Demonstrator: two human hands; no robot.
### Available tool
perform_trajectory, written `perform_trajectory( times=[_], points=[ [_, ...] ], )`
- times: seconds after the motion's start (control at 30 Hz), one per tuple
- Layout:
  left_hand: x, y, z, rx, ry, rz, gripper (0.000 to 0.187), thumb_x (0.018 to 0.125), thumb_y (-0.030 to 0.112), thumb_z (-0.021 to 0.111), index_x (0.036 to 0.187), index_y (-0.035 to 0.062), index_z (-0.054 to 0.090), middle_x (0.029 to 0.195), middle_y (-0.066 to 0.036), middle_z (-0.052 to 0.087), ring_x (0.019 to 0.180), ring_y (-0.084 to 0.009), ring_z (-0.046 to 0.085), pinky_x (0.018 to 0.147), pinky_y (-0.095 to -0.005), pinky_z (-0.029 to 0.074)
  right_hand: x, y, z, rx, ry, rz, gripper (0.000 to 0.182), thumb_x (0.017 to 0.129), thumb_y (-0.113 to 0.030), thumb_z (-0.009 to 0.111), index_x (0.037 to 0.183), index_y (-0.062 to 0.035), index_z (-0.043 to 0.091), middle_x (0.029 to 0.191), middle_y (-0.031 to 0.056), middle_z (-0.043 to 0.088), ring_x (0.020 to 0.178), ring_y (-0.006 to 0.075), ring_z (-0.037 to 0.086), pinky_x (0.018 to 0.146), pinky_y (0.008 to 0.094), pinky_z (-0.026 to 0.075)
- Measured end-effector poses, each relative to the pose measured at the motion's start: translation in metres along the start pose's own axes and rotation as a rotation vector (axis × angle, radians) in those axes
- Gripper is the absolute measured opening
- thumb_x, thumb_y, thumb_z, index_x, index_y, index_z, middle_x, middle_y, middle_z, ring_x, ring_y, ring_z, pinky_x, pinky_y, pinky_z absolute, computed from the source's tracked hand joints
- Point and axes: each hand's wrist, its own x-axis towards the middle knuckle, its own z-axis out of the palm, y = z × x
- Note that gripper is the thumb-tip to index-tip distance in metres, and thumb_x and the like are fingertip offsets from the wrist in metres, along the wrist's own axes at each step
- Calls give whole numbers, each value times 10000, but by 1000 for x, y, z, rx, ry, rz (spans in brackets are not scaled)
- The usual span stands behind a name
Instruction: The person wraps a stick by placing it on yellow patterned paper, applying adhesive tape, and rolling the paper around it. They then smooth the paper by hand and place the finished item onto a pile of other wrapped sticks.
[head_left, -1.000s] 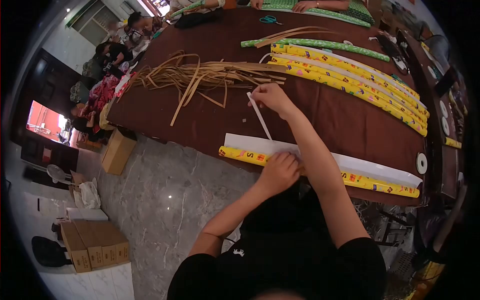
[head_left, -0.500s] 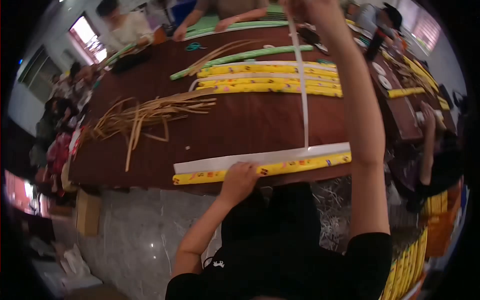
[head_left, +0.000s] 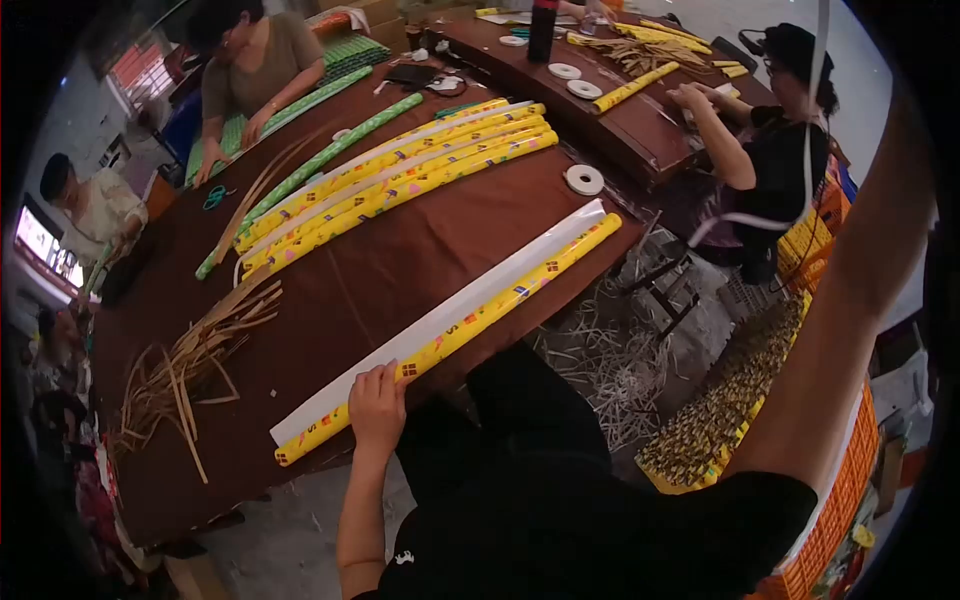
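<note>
A yellow patterned roll of wrapping paper point(head_left: 500, 305) lies slantwise along the near edge of the brown table. A white strip of its sheet point(head_left: 450, 318) shows along the far side. My left hand point(head_left: 378, 408) is closed over the roll near its lower left end, fingers curled on top. My right arm point(head_left: 850, 300) reaches up to the right, and its hand is beyond the visible picture. A thin white strip of tape backing point(head_left: 808, 150) dangles in the air at upper right, its lower end curled; what holds its top is hidden.
Several yellow rolls point(head_left: 400, 185) and a green roll point(head_left: 330, 160) lie across the brown table point(head_left: 400, 270). Brown strips point(head_left: 200, 350) are heaped at left. A white tape roll point(head_left: 584, 180) sits near the right edge. Shredded strips point(head_left: 630, 360) litter the floor. Co-workers sit around.
The view has turned right. My right arm has swung out to the right and its hand has left the picture. The white strip has come off the roll. My left hand stays on the roll.
</note>
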Motion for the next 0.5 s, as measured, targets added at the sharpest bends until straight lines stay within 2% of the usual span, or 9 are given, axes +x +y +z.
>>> perform_trajectory(
  times=[0.1, 0.17, 0.23, 0.33, 0.37, 0.43, 0.5],
  points=[
    [2, 4, -3, -9, 18, 25, 287, 863, 187, 677, 1107, 44, 633, 964, -87, 618, 869, -268, 589, 738, -378, 492, -9, 38, 36, -11, -133, 17, 163, 897, -105, 630, 1013, -4, 682, 856, 98, 704, 718, 134, 628, 655, 293, 499],
    [2, 4, -4, -28, 35, 9, 294, 848, 184, 688, 1098, 39, 636, 963, -83, 619, 863, -264, 588, 728, -381, 495, -23, 57, 82, 62, -264, -3, 168, 891, -97, 636, 1021, -1, 684, 862, 103, 707, 727, 138, 631, 658, 297, 500],
    [0, 5, -5, -38, 59, -14, 305, 831, 188, 702, 1089, 38, 641, 968, -78, 621, 867, -258, 589, 727, -386, 500, -55, 42, 158, 188, -445, -60, 175, 886, -89, 643, 1029, 2, 685, 869, 109, 709, 736, 143, 634, 662, 301, 501],
    [-3, 4, -3, -61, 78, -27, 317, 823, 228, 708, 1080, 53, 647, 963, -62, 623, 869, -240, 594, 744, -365, 507, -138, -45, 273, 337, -715, -264, 187, 878, -78, 654, 1042, 6, 687, 878, 118, 713, 750, 149, 638, 667, 307, 502],
    [-4, 3, 1, -29, 91, -77, 317, 823, 228, 708, 1080, 53, 647, 963, -62, 623, 869, -240, 594, 744, -365, 507, -161, -83, 304, 343, -732, -469, 141, 867, -81, 672, 969, 11, 705, 916, 123, 716, 743, 172, 648, 671, 316, 506],
    [-6, 1, 6, -26, 171, 3, 321, 818, 239, 709, 1079, 61, 649, 964, -58, 626, 870, -242, 597, 761, -356, 511, -216, -165, 353, 526, -858, -487, 159, 848, -101, 693, 974, -6, 709, 917, 134, 707, 774, 240, 662, 703, 329, 512],
    [-8, 1, 9, -8, 157, -24, 322, 818, 241, 710, 1079, 63, 648, 966, -59, 628, 873, -244, 597, 769, -358, 511, -263, -232, 409, 761, -855, -757, 131, 835, -122, 693, 932, -34, 708, 905, 135, 695, 809, 324, 662, 734, 379, 522]
  ],
)
